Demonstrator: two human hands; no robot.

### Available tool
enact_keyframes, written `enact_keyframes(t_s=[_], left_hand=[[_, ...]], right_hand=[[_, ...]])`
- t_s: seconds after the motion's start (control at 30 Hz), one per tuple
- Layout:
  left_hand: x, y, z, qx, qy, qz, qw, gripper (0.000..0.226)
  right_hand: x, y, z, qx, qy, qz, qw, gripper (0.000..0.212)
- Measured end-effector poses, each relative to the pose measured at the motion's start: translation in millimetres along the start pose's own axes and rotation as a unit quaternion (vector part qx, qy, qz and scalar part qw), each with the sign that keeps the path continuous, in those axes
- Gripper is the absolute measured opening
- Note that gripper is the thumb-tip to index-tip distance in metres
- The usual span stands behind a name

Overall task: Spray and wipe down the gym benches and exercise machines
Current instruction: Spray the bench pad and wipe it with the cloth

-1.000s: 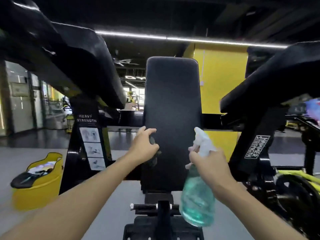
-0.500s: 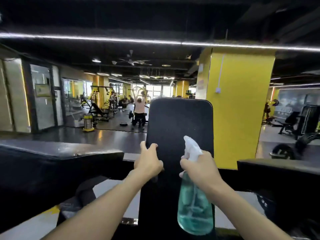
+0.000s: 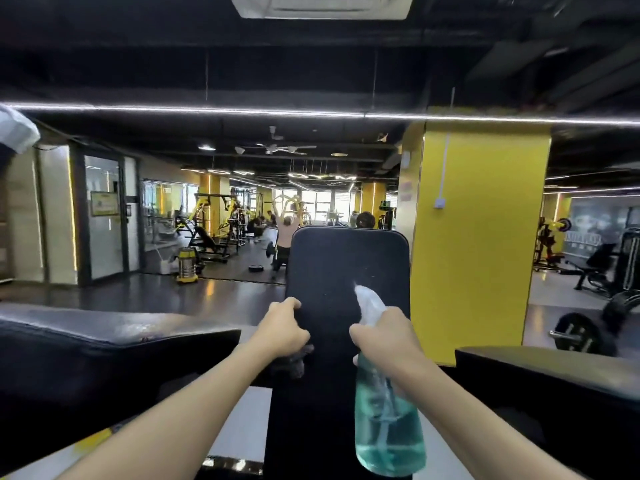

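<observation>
Dead centre at the upright black back pad (image 3: pixel 346 268), the left hand (image 3: pixel 282 329) curls over the pad's left edge, bunching a dark cloth (image 3: pixel 298 364) against it. Just beside it, the right hand (image 3: pixel 384 336) grips the neck of the spray bottle (image 3: pixel 389 434), blue-green liquid inside and nozzle up against the pad's face. A yellow pillar (image 3: pixel 478 237) stands behind.
</observation>
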State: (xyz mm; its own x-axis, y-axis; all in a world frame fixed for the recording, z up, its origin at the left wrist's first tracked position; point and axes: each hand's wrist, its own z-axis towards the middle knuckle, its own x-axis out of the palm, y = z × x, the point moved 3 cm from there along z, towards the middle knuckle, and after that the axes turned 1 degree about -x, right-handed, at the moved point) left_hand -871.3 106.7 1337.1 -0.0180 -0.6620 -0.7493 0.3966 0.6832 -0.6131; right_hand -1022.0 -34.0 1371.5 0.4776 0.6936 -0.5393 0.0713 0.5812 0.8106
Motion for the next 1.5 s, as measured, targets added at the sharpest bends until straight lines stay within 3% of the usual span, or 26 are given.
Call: enact_keyframes(t_s=[0.1, 0.27, 0.53, 0.73, 0.83, 0.97, 1.17, 1.23, 1.3, 1.43, 1.5], left_hand=[[-0.1, -4.7, -2.7, 0.012, 0.002, -0.008, 1.000, 0.061], [3.8, -2.9, -10.6, 0.027, 0.015, -0.009, 0.999, 0.060], [5.1, 18.9, -35.5, 0.015, 0.038, -0.021, 0.999, 0.057], [3.6, 37.3, -52.8, 0.006, 0.042, -0.063, 0.997, 0.064], [-0.2, 46.9, -61.6, 0.002, 0.041, -0.065, 0.997, 0.062], [-6.7, 54.3, -69.9, 0.004, 0.040, -0.078, 0.996, 0.056], [-0.1, 66.4, -80.9, -0.001, 0.060, -0.088, 0.994, 0.064], [7.1, 68.4, -85.0, 0.003, 0.070, -0.100, 0.993, 0.065], [13.0, 69.9, -89.1, 0.004, 0.080, -0.110, 0.991, 0.064], [25.3, 73.8, -97.1, -0.011, 0.107, -0.102, 0.989, 0.067], [32.4, 76.2, -100.2, -0.014, 0.127, -0.101, 0.987, 0.068]], right_hand=[[-15.5, -14.9, 3.1, 0.027, -0.035, 0.031, 0.999, 0.052], [-24.8, -32.1, -3.9, 0.024, -0.023, 0.002, 0.999, 0.076], [-2.2, -42.9, -31.2, 0.002, 0.033, 0.028, 0.999, 0.076], [36.7, -28.1, -59.5, -0.010, 0.122, -0.015, 0.992, 0.054], [50.1, -32.9, -69.8, 0.009, 0.110, -0.025, 0.994, 0.039], [48.7, -42.8, -82.4, 0.034, 0.109, -0.053, 0.992, 0.041], [24.7, -80.9, -104.8, 0.108, 0.032, -0.044, 0.993, 0.037], [20.2, -91.2, -114.7, 0.135, 0.008, -0.055, 0.989, 0.026], [16.3, -95.3, -124.5, 0.143, -0.009, -0.074, 0.987, 0.033], [27.4, -106.0, -136.0, 0.164, 0.037, 0.007, 0.986, 0.025], [41.2, -111.5, -137.8, 0.168, 0.076, -0.008, 0.983, 0.023]])
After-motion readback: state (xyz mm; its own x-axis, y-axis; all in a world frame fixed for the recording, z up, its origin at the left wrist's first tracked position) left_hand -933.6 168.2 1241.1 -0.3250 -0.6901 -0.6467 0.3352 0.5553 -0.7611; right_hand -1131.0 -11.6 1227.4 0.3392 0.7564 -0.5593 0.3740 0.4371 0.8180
